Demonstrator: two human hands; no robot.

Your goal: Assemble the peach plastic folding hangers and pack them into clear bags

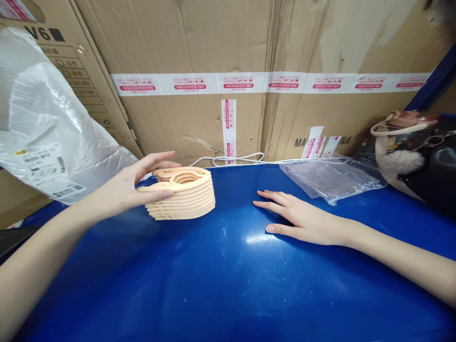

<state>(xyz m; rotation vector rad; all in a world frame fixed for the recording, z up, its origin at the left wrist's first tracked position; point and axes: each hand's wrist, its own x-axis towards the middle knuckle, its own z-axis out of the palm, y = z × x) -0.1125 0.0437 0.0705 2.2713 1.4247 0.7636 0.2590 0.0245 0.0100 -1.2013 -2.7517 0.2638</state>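
On the blue surface (228, 266) stands a neat stack of thin, peach-coloured plastic pieces (183, 202). An oval opening shows in the top piece; I cannot make out what kind of thing they are. My left hand (144, 180) is at the left end of this stack. Its thumb lies along the top front edge, while the stretched fingers reach over the rear, apart from the thumb. Some of its fingers are partly hidden. To the right, my right hand (302, 216) rests low over the blue surface, palm down, its fingers spread and holding nothing.
Large cardboard boxes (199, 42) with printed tape form a wall behind. A white plastic mailer (39, 109) leans at left. Along the back edge run a white cable (242, 159) and a clear plastic bag (327, 178). A dark bag (431, 161) with a pompom sits at right.
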